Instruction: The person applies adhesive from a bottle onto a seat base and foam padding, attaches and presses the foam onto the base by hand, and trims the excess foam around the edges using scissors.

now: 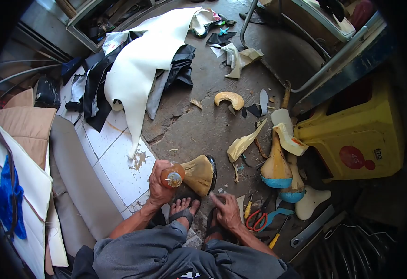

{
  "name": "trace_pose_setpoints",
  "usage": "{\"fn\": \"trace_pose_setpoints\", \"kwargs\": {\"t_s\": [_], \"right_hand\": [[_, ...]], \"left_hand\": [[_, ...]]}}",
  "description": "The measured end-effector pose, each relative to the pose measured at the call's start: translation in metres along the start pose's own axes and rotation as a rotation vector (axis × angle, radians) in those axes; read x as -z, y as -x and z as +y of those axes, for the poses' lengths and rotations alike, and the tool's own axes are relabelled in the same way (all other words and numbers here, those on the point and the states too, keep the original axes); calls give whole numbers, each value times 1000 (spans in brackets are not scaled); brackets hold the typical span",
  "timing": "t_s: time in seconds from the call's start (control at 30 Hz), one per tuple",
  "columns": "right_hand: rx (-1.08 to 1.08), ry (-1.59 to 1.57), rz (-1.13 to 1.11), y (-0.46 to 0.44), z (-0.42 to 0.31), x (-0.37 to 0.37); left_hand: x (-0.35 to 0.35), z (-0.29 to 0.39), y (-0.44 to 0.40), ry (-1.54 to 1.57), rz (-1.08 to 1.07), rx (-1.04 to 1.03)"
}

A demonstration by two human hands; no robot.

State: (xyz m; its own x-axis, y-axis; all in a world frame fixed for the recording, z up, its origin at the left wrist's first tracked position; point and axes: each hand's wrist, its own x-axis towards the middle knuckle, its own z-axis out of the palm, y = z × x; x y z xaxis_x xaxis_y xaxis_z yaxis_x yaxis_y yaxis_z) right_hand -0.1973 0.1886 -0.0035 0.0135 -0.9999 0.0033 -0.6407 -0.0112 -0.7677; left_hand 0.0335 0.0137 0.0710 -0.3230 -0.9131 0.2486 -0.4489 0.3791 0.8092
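Observation:
My left hand is closed round a clear bottle holding amber-brown stuff, its top towards me. Just right of the bottle stands a tan, saddle-shaped piece with a dark, stained surface and a black rim on its right side. My right hand is below that rim, fingers apart and the index finger stretched towards it; whether it touches cannot be made out. Between my hands are my sandalled feet on the floor.
At right lie two tan saddle shapes with blue ends, red-handled scissors, a yellow-handled screwdriver and a yellow plastic stool. Foam scraps litter the floor. A large white sheet lies ahead; a grey cushion is left.

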Motion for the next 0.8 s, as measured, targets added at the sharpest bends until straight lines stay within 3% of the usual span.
{"fn": "trace_pose_setpoints", "kwargs": {"t_s": [0.1,0.17,0.23,0.4,0.6,0.7,0.8], "right_hand": [[59,24,-23,-1,-21,16],[27,-145,146,-36,-39,36],[141,-191,188,-72,-65,63],[434,-192,160,-123,-110,82],[461,-211,116,-114,-111,71],[397,-300,56,-90,-83,61],[101,-294,110,-80,-28,41]], "left_hand": [[0,0,-1,-18,5,-11],[0,0,0,7,22,9],[0,0,-1,37,-4,-5],[0,5,-2,33,-32,39],[-1,1,-1,85,-12,18],[1,-11,-1,14,-13,79],[1,-15,0,110,26,137]]}}
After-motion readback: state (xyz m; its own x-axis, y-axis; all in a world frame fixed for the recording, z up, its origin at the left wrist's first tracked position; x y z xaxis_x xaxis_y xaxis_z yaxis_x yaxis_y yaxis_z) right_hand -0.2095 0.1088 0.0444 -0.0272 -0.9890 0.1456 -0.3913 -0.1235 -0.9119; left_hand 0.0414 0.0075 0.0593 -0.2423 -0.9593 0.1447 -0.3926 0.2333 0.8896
